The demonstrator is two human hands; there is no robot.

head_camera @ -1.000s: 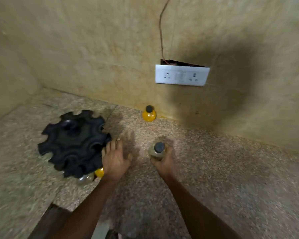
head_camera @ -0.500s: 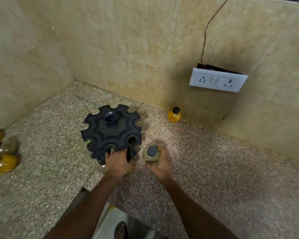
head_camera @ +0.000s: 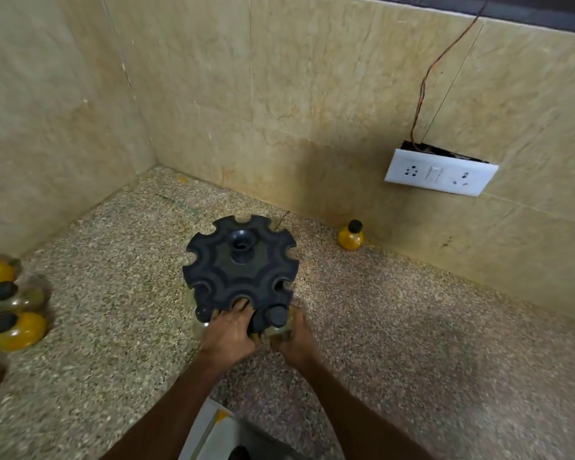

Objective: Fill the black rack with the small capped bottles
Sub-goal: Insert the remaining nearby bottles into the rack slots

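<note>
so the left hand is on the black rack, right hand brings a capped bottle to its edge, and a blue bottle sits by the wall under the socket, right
Not quite: the head view shows the bottle by the wall is yellow with a black cap, not blue.

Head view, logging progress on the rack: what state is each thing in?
black rack: upright on the counter, most notches empty
left hand: grips the rack's near rim
right hand: holds a bottle at a near notch
capped bottle: upright, cap on
yellow bottle: upright by the wall, capped
bottle cluster: blurred, capped
</note>
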